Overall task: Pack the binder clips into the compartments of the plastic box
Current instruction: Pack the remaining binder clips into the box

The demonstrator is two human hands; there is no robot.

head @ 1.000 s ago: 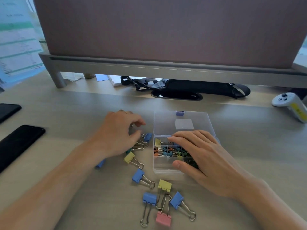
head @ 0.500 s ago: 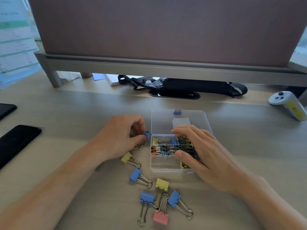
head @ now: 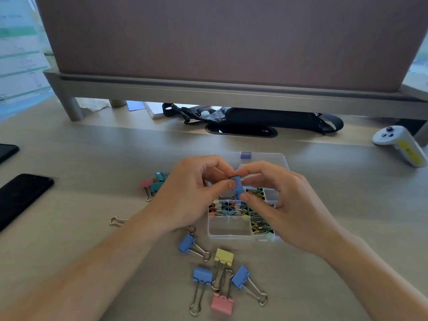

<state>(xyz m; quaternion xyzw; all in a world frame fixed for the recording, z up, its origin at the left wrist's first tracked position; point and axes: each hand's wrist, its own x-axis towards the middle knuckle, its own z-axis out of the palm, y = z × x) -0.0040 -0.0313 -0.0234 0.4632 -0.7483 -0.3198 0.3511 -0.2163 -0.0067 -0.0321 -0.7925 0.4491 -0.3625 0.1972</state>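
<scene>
Blue binder clip point(head: 238, 187) held roughly upright.

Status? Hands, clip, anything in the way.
Left hand and right hand both pinch blue binder clip over plastic box. Loose clips on desk unpacked. No obstruction.

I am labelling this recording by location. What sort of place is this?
Most likely an office desk: a partition screen stands along the back of the desk top, printed sheets hang at the left, and binder clips lie loose.
</scene>
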